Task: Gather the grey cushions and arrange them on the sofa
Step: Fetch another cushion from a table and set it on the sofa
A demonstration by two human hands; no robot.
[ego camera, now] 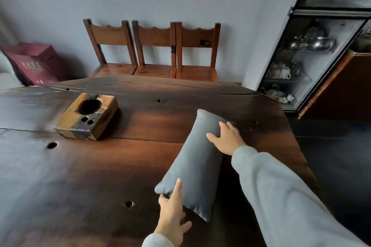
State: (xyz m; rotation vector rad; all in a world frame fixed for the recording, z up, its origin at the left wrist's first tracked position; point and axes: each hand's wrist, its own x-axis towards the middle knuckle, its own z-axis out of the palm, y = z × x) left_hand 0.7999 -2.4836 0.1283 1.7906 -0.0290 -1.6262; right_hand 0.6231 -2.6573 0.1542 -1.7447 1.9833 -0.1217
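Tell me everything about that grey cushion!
The grey cushion is a plump, smooth fabric rectangle with pointed corners, angled away across the dark wooden table. The left hand pinches its near corner, thumb on top; the right hand grips its far end. Whether it touches the table is unclear.
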